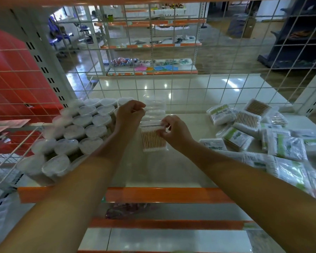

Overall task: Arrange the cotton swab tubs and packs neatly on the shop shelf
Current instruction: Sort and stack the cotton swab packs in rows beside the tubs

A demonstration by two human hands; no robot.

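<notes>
Heart-shaped clear tubs of cotton swabs (80,128) stand in tidy rows on the left of the white shelf (186,172). A row of clear swab packs (154,114) stands upright in the middle, running back toward the wire mesh. My right hand (173,131) pinches the top edge of the nearest pack (152,140), whose wooden sticks show. My left hand (130,111) is curled beside the row's left side, touching the packs further back; what its fingers hold is hidden.
A loose heap of green-labelled and clear swab packs (274,141) covers the shelf's right side. A white wire mesh (171,92) backs the shelf. An orange price rail (153,195) runs along the front edge. A red panel (16,79) stands at left.
</notes>
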